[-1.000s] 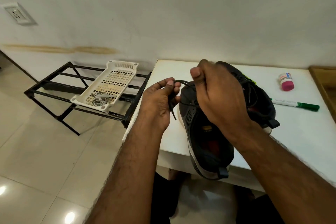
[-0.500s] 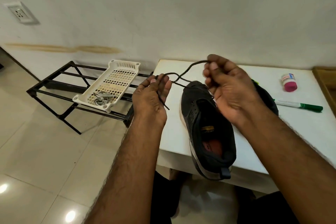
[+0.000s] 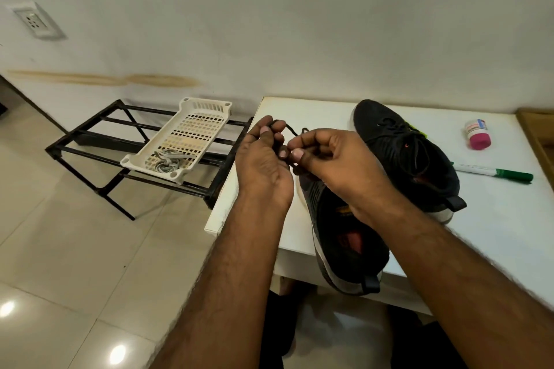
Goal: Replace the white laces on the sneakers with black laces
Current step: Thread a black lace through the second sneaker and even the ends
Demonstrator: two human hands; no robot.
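Black knit covered two sneakers on the white bench (image 3: 494,219): the near sneaker (image 3: 344,237) and the far sneaker (image 3: 401,153). Left hand (image 3: 263,165) and right hand (image 3: 332,162) both pinched one black lace (image 3: 292,130) above the near one.

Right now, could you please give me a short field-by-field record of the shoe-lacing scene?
left hand: pinches the black lace at its fingertips
right hand: pinches the same lace above the near sneaker
near sneaker: black, heel overhanging the white table edge
far sneaker: black, already laced in black, lying on the table
removed laces: pale bundle in the white basket on the black rack
other items: green marker and small pink-capped bottle on the table
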